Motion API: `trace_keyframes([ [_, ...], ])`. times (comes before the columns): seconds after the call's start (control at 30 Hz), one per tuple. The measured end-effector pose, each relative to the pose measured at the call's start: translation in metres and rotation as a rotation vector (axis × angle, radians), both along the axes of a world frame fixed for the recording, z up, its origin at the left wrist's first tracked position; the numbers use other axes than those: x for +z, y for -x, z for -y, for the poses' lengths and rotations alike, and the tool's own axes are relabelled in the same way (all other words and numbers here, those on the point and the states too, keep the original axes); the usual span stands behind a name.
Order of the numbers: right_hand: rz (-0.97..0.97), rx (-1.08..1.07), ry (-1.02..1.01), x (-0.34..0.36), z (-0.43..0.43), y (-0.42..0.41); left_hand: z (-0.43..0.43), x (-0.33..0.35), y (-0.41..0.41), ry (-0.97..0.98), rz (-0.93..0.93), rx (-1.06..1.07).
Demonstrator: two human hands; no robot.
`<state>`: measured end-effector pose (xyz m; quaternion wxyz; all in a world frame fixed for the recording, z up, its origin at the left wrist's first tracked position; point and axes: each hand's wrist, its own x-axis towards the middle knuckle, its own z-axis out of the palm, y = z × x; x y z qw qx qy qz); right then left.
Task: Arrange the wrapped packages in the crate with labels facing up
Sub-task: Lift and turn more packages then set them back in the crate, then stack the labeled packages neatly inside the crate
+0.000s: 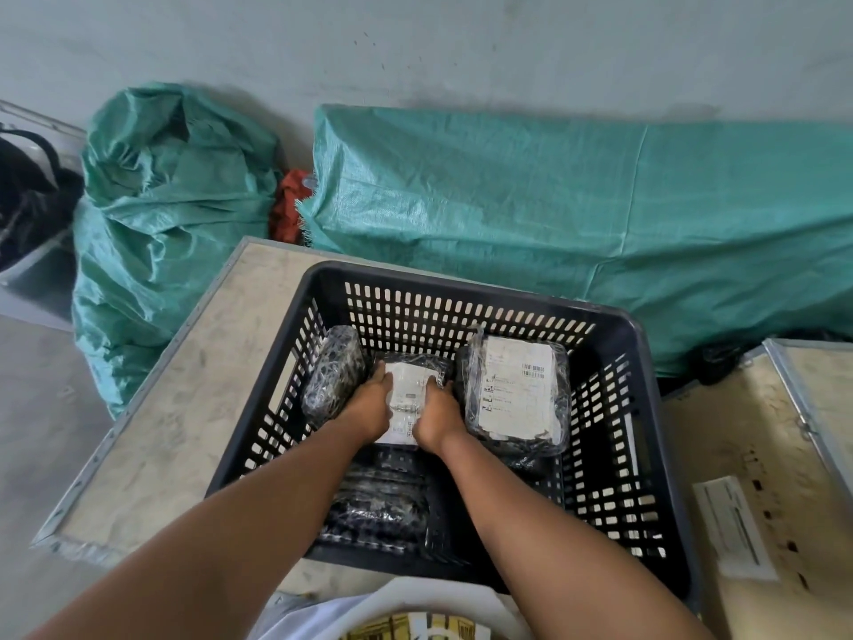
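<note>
While both hands, left hand (369,406) and right hand (436,415), clasp the middle package (406,390) label-up, they seat it against the crate (646,362) far wall.

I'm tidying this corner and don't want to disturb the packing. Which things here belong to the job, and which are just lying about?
Part of the job: black crate; middle package held by left hand and right hand; labelled package; package on edge.

Lying about: green sacks; red cloth; white strip.
</note>
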<state>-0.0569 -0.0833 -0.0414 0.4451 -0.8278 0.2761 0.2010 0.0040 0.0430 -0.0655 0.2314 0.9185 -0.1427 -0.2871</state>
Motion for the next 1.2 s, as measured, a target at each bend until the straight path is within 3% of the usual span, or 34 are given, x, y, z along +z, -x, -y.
trace_keyframes([
  [0.2,0.03,-0.083,-0.114,0.012,0.01,0.012,0.012,0.047,-0.005,0.166,-0.041,0.125],
  [0.37,0.108,-0.108,-0.148,0.023,0.018,0.015,-0.005,0.116,-0.007,0.336,0.057,0.107],
  [0.53,0.234,-0.029,-0.134,0.04,0.01,0.008,-0.064,0.156,0.009,0.494,0.361,0.173],
  [0.63,0.314,0.017,-0.206,0.051,-0.004,-0.003,-0.091,0.155,0.012,0.357,0.538,0.152],
  [0.73,0.36,0.115,-0.247,0.052,-0.026,-0.007,-0.113,0.14,0.019,0.258,0.391,0.211],
  [0.83,0.359,0.196,-0.207,0.047,-0.043,-0.013,-0.119,0.126,0.027,0.416,0.256,0.256],
  [0.97,0.336,0.275,-0.144,0.039,-0.059,-0.014,-0.124,0.116,0.03,0.555,0.26,0.3],
  [1.2,0.415,0.26,-0.057,0.022,-0.069,-0.009,-0.136,0.093,0.027,0.566,0.215,0.31],
])
